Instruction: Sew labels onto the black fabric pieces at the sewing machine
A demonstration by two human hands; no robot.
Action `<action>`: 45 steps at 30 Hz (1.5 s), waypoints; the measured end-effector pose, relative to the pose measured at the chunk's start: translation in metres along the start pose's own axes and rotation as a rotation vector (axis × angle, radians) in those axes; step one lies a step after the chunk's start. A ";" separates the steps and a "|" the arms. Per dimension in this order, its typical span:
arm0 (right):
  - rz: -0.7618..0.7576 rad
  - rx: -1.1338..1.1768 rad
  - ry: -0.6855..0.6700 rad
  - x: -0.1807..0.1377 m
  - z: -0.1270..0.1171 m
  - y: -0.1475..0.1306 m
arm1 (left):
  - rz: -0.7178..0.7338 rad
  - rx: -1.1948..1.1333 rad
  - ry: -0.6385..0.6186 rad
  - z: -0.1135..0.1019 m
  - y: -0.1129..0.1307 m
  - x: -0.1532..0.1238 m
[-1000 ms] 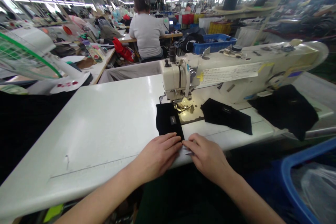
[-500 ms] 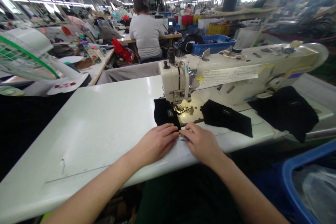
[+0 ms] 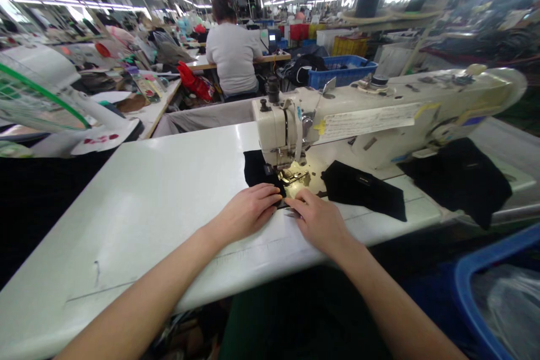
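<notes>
My left hand (image 3: 248, 211) lies flat, fingers stretched, on the near edge of a small black fabric piece (image 3: 254, 169) on the white sewing table (image 3: 160, 197). My right hand (image 3: 318, 222) rests beside it, fingers extended and pressing down next to a small metal tool (image 3: 292, 214) that shows under the fingertips. The far end of the fabric sits under the head of the cream sewing machine (image 3: 358, 115), near the lit presser foot (image 3: 291, 174).
Another black piece (image 3: 363, 188) lies right of the needle, and a larger black pile (image 3: 462, 177) sits under the machine arm. A blue bin (image 3: 485, 292) stands at lower right. A fan (image 3: 37, 95) is at left. A person in a grey shirt (image 3: 234, 59) sits ahead, back turned.
Both hands have slid away from me towards the machine, pushing the black piece further under the machine head.
</notes>
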State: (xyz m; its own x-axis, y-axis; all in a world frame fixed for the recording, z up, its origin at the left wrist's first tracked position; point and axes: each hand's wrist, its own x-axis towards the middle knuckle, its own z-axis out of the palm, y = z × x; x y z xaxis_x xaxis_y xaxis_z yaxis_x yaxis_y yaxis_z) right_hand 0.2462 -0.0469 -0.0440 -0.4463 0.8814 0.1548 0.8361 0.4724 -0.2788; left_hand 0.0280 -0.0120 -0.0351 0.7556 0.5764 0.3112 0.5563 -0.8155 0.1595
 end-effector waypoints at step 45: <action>0.724 -0.034 0.092 -0.054 -0.058 0.172 | -0.383 0.123 -0.017 -0.012 -0.055 -0.042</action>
State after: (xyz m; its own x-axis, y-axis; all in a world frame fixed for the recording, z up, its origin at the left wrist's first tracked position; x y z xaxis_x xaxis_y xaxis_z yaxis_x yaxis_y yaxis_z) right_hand 0.4322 -0.0134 -0.0453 0.2496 0.9681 0.0227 0.9218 -0.2304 -0.3119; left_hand -0.0385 0.0075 -0.0462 0.4903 0.8391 0.2355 0.8355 -0.5294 0.1470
